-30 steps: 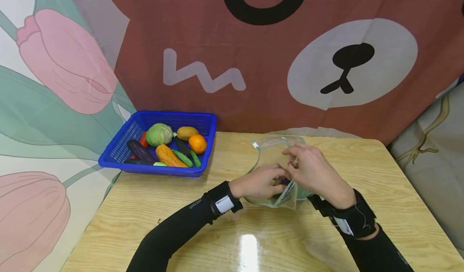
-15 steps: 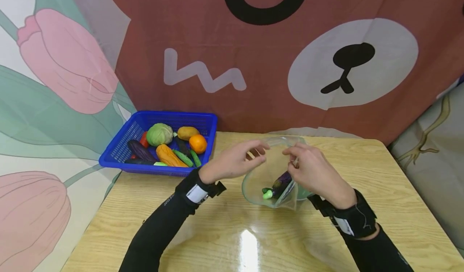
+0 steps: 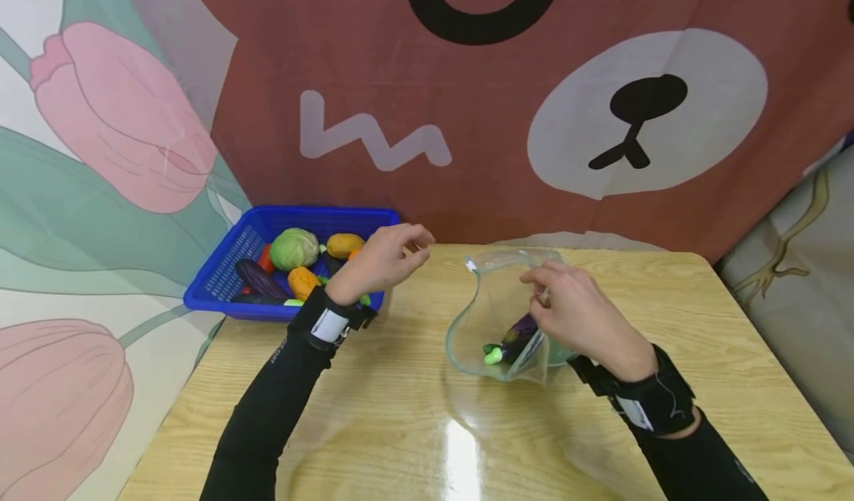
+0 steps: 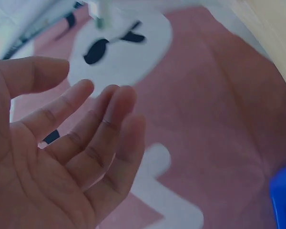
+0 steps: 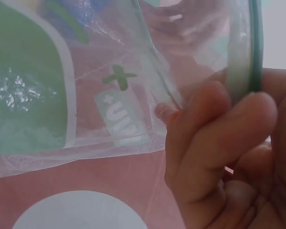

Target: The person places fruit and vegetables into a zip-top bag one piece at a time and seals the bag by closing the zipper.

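The left hand [image 3: 387, 258] has withdrawn from the bag [image 3: 483, 293] and moved leftward to the right end of the basket [image 3: 307, 209]. The eggplant [image 3: 517, 342] inside the bag is now exposed; the orange [image 3: 354, 253] is now mostly hidden behind the hand.

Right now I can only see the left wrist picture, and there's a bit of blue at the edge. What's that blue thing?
Observer: It's a blue basket with fruit and vegetables in it, like a round green cabbage.
Child: Ooh! And where's the other hand? I can't see it at all.
Observer: The right hand is pinching the edge of a clear bag on the table.
Child: Is there anything inside?
Observer: Yes, through the plastic I can see a dark purple eggplant with a bright green end. I can't tell if more is hidden behind it.
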### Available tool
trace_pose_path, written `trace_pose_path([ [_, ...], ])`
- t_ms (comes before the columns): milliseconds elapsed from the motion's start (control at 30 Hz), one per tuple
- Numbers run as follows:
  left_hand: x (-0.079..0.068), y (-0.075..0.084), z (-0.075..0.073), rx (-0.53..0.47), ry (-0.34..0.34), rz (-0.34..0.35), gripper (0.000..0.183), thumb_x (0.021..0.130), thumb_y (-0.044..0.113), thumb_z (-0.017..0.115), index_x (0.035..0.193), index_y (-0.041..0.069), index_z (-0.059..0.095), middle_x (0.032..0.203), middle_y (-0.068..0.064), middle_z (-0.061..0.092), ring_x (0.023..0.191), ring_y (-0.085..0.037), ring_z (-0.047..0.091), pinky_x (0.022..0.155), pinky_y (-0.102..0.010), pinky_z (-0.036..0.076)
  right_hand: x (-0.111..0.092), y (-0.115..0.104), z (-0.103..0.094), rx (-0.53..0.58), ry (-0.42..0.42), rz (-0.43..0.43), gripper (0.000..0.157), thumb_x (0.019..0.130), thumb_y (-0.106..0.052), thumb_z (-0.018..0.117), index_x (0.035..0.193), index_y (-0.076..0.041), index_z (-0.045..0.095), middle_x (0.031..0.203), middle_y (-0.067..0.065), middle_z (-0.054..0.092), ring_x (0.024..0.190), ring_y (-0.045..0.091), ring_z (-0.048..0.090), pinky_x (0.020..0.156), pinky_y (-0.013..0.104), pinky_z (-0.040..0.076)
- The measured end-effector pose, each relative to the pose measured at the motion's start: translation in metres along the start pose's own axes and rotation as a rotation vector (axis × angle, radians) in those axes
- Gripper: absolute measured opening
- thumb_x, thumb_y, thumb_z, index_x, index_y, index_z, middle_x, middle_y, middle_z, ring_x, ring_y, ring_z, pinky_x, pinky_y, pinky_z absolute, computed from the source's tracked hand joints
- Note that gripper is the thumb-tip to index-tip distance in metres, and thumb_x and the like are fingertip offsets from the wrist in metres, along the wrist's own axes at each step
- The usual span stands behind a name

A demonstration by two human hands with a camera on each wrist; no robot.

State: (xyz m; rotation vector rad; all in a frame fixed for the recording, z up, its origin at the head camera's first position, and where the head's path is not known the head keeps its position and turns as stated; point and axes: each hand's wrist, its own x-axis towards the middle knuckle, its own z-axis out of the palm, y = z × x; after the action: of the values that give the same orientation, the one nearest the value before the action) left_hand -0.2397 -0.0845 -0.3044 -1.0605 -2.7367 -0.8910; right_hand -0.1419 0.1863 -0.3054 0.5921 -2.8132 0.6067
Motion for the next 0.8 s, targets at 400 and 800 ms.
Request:
trace_pose_path([
  [400,0.008,-0.067,-0.020,0.366,-0.214,-0.334,0.057,0.078,0.017,0.066,0.128,-0.002,0.047,0.122,-0.023,0.048,0.111,-0.038,0.046,0.092,-0.047,0.038,-0.004,0.003,-0.007,-0.007,-0.015,0.012,0.030,0.079,-0.002,0.059,0.109,0.000,0.063,0.083,0.004,0.054,0.050,0.009,0.037,0.044,0.023,0.032],
  [800,0.021,-0.116,-0.001,0.335,-0.507,-0.572,0.081,0.071,0.024,0.074,0.141,0.014,0.033,0.141,-0.023,0.028,0.125,-0.040,0.032,0.093,-0.054,0.034,-0.006,0.007,-0.009,0.001,-0.014,-0.003,0.030,0.079,0.000,0.059,0.108,0.001,0.063,0.081,0.003,0.054,0.051,0.009,0.038,0.045,0.023,0.034],
])
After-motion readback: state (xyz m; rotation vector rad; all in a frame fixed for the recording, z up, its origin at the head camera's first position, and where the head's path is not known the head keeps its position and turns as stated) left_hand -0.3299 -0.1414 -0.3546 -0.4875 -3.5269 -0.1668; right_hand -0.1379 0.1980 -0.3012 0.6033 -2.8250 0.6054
